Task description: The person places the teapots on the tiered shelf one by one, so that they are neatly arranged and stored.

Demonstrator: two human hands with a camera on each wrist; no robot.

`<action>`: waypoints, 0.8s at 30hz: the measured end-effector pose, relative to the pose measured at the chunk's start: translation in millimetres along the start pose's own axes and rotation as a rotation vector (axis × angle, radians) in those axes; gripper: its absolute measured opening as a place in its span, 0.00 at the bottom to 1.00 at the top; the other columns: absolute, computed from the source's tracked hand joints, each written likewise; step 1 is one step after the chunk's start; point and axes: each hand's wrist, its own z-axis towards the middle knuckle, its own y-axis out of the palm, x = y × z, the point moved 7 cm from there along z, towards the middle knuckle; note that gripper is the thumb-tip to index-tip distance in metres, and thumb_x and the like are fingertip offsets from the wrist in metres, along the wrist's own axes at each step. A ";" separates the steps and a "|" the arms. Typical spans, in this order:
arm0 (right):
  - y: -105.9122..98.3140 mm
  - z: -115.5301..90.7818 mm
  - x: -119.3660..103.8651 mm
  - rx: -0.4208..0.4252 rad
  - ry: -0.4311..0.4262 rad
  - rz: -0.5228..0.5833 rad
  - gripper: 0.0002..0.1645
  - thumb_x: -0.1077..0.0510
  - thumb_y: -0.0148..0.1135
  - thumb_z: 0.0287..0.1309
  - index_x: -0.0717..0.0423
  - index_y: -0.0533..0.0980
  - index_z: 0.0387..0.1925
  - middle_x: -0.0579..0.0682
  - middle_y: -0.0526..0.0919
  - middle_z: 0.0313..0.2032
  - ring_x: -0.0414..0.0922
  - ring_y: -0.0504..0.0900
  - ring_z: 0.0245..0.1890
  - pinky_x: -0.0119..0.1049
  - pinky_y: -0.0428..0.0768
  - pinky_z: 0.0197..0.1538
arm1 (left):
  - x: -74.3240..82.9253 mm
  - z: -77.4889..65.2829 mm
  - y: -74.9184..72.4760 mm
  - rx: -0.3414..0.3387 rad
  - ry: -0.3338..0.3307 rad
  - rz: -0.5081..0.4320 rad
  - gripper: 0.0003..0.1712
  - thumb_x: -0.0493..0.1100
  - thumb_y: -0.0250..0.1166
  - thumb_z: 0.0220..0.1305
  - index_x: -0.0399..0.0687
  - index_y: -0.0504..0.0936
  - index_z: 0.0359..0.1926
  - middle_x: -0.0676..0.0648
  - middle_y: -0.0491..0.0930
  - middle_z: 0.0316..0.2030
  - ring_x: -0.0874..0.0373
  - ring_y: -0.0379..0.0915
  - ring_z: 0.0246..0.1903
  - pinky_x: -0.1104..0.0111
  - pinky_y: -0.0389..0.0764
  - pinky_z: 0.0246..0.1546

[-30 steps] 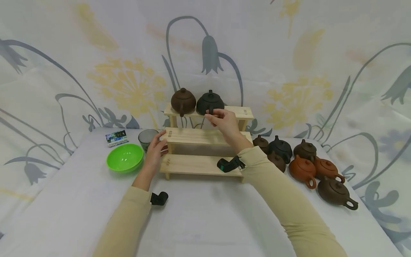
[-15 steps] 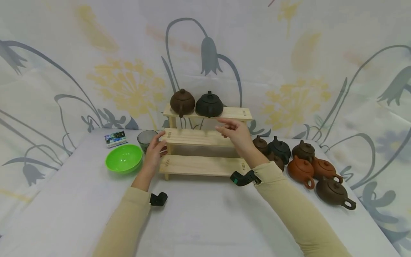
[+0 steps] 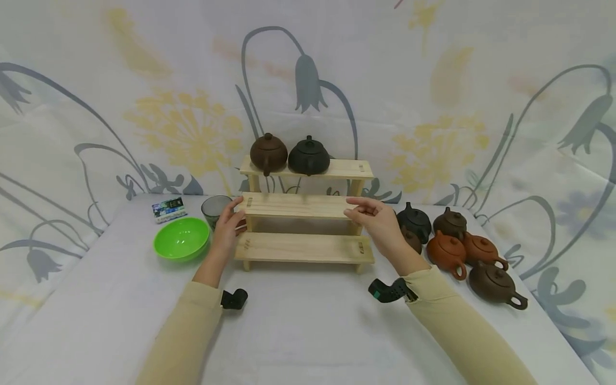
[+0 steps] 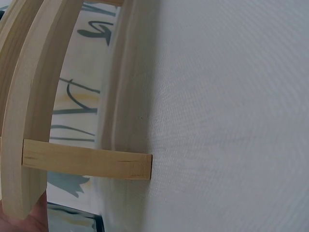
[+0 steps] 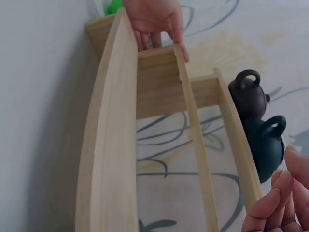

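My left hand [image 3: 228,225] grips the left end of the middle board of a three-step wooden stand [image 3: 298,206], its digits on both sides of the board in the right wrist view. In front of the stand's right end, my right hand [image 3: 377,222] holds nothing, its fingers loosely bent and the thumb near them. On the top step sit a brown teapot [image 3: 268,154] and, just right of it, a black teapot [image 3: 309,156], both upright with handles toward me. In the left wrist view, a board and leg [image 4: 87,159] hide most of the left hand.
Right of the stand is a group of several teapots, including a black teapot [image 3: 415,223], an orange teapot [image 3: 446,251] and a brown teapot [image 3: 493,283]. At the left are a green bowl [image 3: 181,239], a grey glass cup [image 3: 212,208] and a small patterned box [image 3: 169,210].
My right hand has let go of the black teapot's handle and moved down and right, away from the top step. The black teapot stays there. My left hand keeps its place at the stand.
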 end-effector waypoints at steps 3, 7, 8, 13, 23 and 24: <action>-9.4 -6.9 4.0 0.011 -0.003 -0.014 0.25 0.63 0.64 0.56 0.70 0.71 0.54 0.44 0.76 0.26 0.41 0.71 0.25 0.29 0.72 0.30 | 0.3 -0.4 0.3 -0.002 -0.001 0.001 0.26 0.41 0.43 0.73 0.47 0.58 0.69 0.36 0.66 0.52 0.43 0.64 0.54 0.56 0.63 0.57; -20.4 -16.4 8.8 0.036 0.005 -0.012 0.25 0.63 0.64 0.56 0.71 0.72 0.53 0.44 0.76 0.27 0.41 0.71 0.25 0.29 0.73 0.30 | 1.5 -1.3 0.2 0.000 -0.003 0.002 0.26 0.41 0.43 0.73 0.46 0.58 0.69 0.36 0.66 0.52 0.43 0.64 0.54 0.56 0.64 0.56; -23.1 -18.9 10.0 0.040 0.007 -0.017 0.25 0.63 0.64 0.56 0.71 0.72 0.53 0.44 0.76 0.27 0.40 0.71 0.25 0.29 0.73 0.30 | 1.9 -1.6 0.1 0.002 -0.004 0.005 0.26 0.41 0.43 0.73 0.46 0.58 0.69 0.36 0.66 0.52 0.43 0.64 0.54 0.57 0.64 0.56; -35.7 -31.2 14.6 0.058 0.005 -0.066 0.25 0.60 0.65 0.55 0.70 0.73 0.52 0.42 0.76 0.27 0.40 0.70 0.26 0.29 0.72 0.30 | 1.3 -1.7 -1.2 0.004 -0.004 0.000 0.25 0.41 0.43 0.73 0.46 0.58 0.69 0.38 0.66 0.52 0.44 0.64 0.53 0.58 0.64 0.55; -58.3 -50.0 22.7 0.094 0.023 -0.078 0.15 0.60 0.66 0.55 0.60 0.78 0.45 0.42 0.77 0.27 0.41 0.74 0.30 0.30 0.76 0.35 | 0.7 -0.9 -0.6 -0.001 -0.005 -0.001 0.26 0.41 0.43 0.73 0.46 0.57 0.70 0.38 0.67 0.52 0.46 0.64 0.53 0.59 0.64 0.55; -60.8 -51.3 24.4 0.100 0.025 -0.083 0.15 0.60 0.66 0.55 0.60 0.78 0.45 0.42 0.77 0.27 0.41 0.74 0.30 0.30 0.76 0.35 | 0.7 -0.9 -0.4 -0.004 -0.006 0.001 0.26 0.42 0.43 0.73 0.47 0.56 0.70 0.37 0.66 0.53 0.45 0.64 0.54 0.59 0.64 0.55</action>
